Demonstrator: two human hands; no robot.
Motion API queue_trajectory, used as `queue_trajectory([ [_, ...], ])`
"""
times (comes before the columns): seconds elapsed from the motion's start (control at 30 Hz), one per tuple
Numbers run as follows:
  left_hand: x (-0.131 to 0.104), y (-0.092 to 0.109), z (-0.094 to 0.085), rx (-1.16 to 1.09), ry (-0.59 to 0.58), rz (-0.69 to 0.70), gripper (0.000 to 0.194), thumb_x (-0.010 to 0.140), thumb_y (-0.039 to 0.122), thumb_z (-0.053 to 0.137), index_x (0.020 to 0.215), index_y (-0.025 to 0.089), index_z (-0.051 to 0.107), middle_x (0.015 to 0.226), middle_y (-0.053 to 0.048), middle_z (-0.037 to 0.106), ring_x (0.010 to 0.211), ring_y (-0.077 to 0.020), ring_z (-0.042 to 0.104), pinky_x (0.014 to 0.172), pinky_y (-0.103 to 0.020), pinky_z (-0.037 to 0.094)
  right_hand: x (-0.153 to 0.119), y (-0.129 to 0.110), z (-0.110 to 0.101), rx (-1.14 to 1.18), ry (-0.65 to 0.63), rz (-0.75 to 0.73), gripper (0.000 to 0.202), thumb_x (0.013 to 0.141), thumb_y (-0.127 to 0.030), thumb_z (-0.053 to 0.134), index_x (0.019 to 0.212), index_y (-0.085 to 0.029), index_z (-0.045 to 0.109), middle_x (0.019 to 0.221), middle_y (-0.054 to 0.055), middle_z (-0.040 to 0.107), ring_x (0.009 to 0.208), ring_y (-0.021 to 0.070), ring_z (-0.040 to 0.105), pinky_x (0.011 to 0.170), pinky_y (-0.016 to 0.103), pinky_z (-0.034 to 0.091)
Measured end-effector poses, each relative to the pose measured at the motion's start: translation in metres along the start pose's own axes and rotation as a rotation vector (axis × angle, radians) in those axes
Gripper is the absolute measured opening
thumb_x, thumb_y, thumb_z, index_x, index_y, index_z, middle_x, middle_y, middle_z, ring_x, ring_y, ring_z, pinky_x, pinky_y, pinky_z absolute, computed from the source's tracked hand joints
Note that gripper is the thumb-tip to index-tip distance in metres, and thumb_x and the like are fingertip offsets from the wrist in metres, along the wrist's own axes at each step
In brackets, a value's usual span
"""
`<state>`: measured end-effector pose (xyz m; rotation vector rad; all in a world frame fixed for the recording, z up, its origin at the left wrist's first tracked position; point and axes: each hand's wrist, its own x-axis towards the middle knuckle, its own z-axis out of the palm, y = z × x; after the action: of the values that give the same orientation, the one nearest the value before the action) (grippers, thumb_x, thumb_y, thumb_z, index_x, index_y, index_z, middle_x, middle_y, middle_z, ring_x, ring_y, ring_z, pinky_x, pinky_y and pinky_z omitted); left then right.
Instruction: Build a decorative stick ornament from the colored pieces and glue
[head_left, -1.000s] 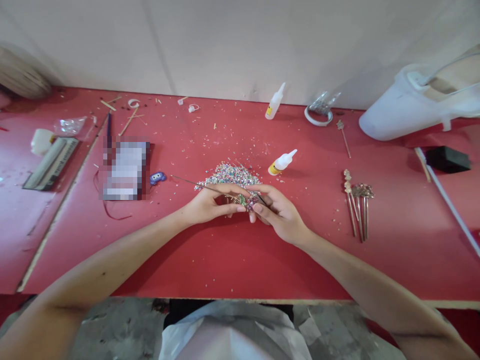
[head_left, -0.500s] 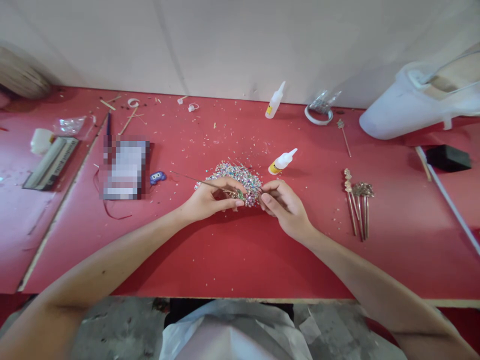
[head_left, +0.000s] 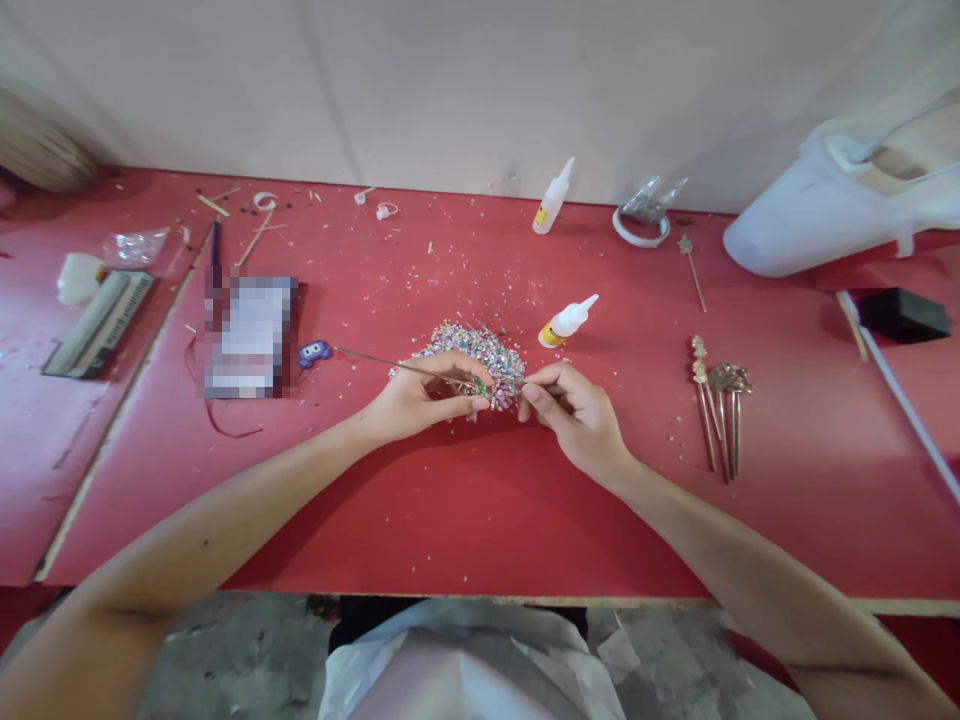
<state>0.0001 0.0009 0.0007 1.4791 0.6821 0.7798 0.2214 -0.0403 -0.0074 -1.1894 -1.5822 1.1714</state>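
Between the thumb and fingers of my left hand (head_left: 420,400) is a metal hair stick (head_left: 375,355). Its thin shaft points out to the left, and its ornate head with green bits sits at my fingertips. Just to the right, my right hand (head_left: 574,415) has its thumb and forefinger pinched together; whatever is between them is too small to make out. Both hands are over the near edge of a pile of small multicoloured rhinestones (head_left: 480,345). A glue bottle (head_left: 568,322) with a yellow label stands tilted-looking behind my right hand.
More ornate hair sticks (head_left: 720,420) lie at the right. A second glue bottle (head_left: 553,198), a tape roll (head_left: 641,228) and a large white container (head_left: 787,215) are along the back. Leftward lie a blue clip-like piece (head_left: 315,352), a blurred-out phone-shaped object (head_left: 251,335) and a long box (head_left: 105,325).
The hair stick's shaft has tilted slightly in my left hand, its far end now nearer the blue piece. My right fingertips have shifted a little; the view has moved slightly.
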Motion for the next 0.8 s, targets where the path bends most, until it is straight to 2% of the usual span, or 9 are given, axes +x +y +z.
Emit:
queue_trajectory([
  [0.37, 0.0001, 0.0017, 0.0001, 0.011, 0.002, -0.005, 0.019, 0.082, 0.024, 0.07, 0.095, 0.013, 0.063, 0.08, -0.002, 0.063, 0.064, -0.0088, 0.064, 0.05, -0.015, 0.049, -0.0003, -0.0008, 0.0004, -0.056, 0.002, -0.029, 0.016, 0.094, -0.035, 0.055, 0.088, -0.02, 0.055, 0.066, -0.002, 0.063, 0.056, 0.0089, 0.056, 0.048, 0.022, 0.037],
  [0.8, 0.0004, 0.0015, -0.0005, 0.014, -0.013, 0.002, 0.019, 0.083, 0.023, 0.071, 0.096, 0.013, 0.062, 0.076, -0.002, 0.064, 0.062, -0.0085, 0.064, 0.051, -0.016, 0.049, -0.0017, -0.0015, -0.0009, -0.137, 0.031, -0.118, 0.01, 0.094, -0.031, 0.055, 0.092, -0.021, 0.056, 0.067, -0.002, 0.065, 0.061, 0.011, 0.063, 0.059, 0.024, 0.049],
])
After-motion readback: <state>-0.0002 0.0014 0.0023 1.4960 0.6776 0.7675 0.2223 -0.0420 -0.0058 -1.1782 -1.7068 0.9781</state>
